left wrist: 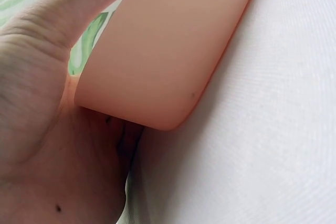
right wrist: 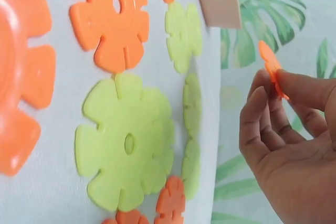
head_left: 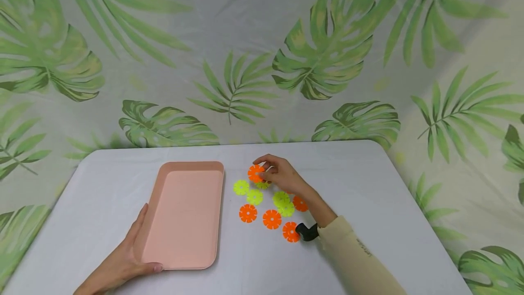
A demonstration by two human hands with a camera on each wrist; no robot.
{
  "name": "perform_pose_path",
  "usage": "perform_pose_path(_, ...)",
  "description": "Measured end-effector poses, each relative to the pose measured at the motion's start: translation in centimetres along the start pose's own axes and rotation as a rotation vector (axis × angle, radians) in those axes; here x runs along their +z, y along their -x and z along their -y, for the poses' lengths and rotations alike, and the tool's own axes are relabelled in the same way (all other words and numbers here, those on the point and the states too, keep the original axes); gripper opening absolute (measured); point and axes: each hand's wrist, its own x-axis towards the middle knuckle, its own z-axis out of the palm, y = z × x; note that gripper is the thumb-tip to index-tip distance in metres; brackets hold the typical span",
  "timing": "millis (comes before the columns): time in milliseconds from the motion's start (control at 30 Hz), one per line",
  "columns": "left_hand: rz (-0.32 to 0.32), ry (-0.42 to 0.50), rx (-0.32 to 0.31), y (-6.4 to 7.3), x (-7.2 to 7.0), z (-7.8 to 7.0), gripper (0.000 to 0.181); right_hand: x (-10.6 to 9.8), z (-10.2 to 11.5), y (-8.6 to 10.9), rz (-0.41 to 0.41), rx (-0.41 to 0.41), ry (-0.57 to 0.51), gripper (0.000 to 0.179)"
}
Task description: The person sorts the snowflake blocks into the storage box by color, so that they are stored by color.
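Observation:
In the head view, my right hand [head_left: 282,174] pinches an orange notched flower-shaped disc [head_left: 255,173] between thumb and fingertips. The right wrist view shows that held disc [right wrist: 271,66] nearly edge-on, raised off the table. Beneath and nearer lie several loose orange discs [head_left: 272,219] and yellow-green discs [head_left: 254,197], some overlapping. My left hand [head_left: 124,254] holds the near left corner of a shallow pink tray [head_left: 220,222], thumb at its front rim and fingers along its left side. In the left wrist view, the tray's outer wall [left wrist: 173,51] sits between thumb and fingers.
The white-covered table [head_left: 368,204] ends at a rounded far edge. Behind it hangs a leaf-patterned cloth [head_left: 229,81]. A black curved fitting [head_left: 307,232] shows at my right sleeve [head_left: 356,249], overlapping an orange disc in the head view.

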Motion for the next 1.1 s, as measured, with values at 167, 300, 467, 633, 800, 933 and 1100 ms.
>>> perform_pose_path(167,0.001,0.002,0.014,0.0,0.0,-0.1,0.134,0.6,0.6,-0.3,0.028,0.017,-0.015,0.032)
perform_pose_path(300,-0.002,-0.007,0.024,0.0,0.1,-0.2,0.134,1.1,1.0,-0.7,0.055,0.010,-0.030,0.031)
perform_pose_path(467,-0.010,0.015,0.051,-0.2,0.1,-0.2,0.136,2.1,1.5,-1.3,0.068,0.011,-0.030,0.030)
perform_pose_path(633,-0.005,0.057,0.066,-0.2,0.0,0.0,0.137,3.2,2.0,-1.8,0.094,0.008,-0.029,0.030)
perform_pose_path(800,-0.005,0.028,0.066,-0.3,0.0,0.0,0.136,4.0,2.5,-2.2,0.085,0.010,-0.017,0.029)
perform_pose_path(933,-0.003,0.024,0.073,-0.3,0.0,0.0,0.136,4.6,2.8,-2.6,0.076,0.000,-0.026,0.029)
perform_pose_path(1100,0.005,0.049,0.046,-0.3,-0.1,-0.1,0.136,5.4,3.3,-3.1,0.087,-0.024,-0.049,0.029)
